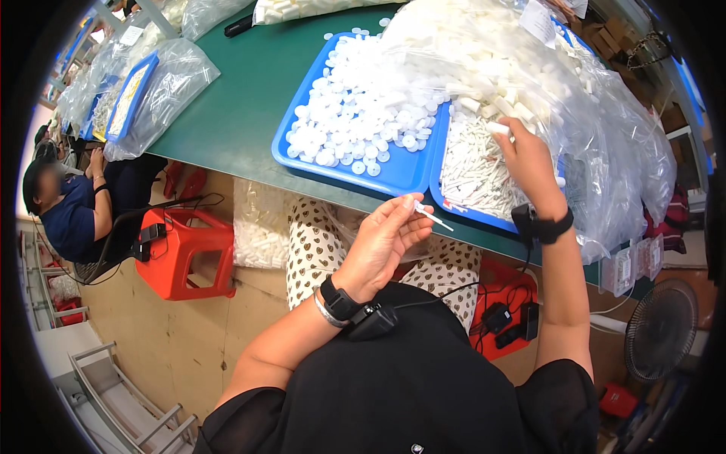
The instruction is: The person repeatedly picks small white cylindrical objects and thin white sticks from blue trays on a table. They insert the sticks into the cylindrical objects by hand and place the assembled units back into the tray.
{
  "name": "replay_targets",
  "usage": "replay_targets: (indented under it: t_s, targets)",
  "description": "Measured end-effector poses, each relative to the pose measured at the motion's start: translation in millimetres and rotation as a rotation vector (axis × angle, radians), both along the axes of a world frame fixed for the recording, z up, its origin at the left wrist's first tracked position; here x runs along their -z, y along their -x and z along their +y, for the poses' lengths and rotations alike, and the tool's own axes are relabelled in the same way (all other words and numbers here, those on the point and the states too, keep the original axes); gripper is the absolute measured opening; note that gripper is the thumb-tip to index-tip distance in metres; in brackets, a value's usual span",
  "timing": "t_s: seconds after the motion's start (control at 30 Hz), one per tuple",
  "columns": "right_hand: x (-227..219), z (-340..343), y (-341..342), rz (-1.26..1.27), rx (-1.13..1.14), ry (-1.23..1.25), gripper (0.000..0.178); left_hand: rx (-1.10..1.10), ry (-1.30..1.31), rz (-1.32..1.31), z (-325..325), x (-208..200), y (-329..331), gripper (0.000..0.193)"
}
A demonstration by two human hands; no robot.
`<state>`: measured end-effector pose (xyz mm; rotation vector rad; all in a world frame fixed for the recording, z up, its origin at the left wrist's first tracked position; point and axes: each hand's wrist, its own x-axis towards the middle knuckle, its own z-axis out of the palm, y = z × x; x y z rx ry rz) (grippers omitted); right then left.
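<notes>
My left hand is closed, pinching a thin white stick in front of the table edge. Something small and whitish shows at the stick's upper end, partly hidden by the fingertips. Between the thumb and fingers of my right hand is a short white cylinder. That hand hangs over the right blue tray, which is full of thin white sticks. Beside it, a left blue tray carries a heap of small translucent white discs.
A large clear plastic bag of cream cylinders spreads behind and right of the trays on the green table. At left, a person sits near a red stool. A fan stands at lower right.
</notes>
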<state>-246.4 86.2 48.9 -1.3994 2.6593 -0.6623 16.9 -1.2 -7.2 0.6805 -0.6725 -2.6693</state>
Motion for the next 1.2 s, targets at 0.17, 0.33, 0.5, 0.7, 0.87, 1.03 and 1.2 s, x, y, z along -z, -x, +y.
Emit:
replay_targets:
  t_s: [0.17, 0.33, 0.5, 0.7, 0.87, 1.03, 1.2]
  targets:
    - [4.8, 28.3, -78.8, -0.648, -0.182, 0.320, 0.024, -0.014, 0.117, 0.114, 2.6, -13.9, 6.1, 0.030]
    - [12.6, 41.0, -118.1, -0.826, -0.134, 0.174, 0.022, 0.020, 0.237, 0.075, 3.4, -3.5, 7.2, 0.028]
    - [21.7, 49.0, -119.2, -1.413, -0.060, 0.182, 0.028, 0.047, 0.366, 0.013, 8.6, -1.5, 5.5, 0.025]
    - [32.5, 52.6, -124.2, -1.685, -0.071, 0.329, 0.022, 0.111, 0.547, -0.047, 5.0, 1.7, -2.9, 0.026]
    - [28.4, 53.6, -126.7, -1.335, -0.108, 0.231, 0.017, 0.148, 0.133, -0.007, 0.0, 4.9, -3.0, 0.027]
    - [32.8, 52.2, -130.4, -1.016, -0.127, 0.146, 0.018, 0.134, 0.082, 0.020, 8.6, 12.4, 1.0, 0.027]
    - [29.3, 50.1, -132.7, -1.307, -0.076, 0.314, 0.015, 0.109, 0.245, -0.069, 9.7, 8.8, 0.0, 0.025]
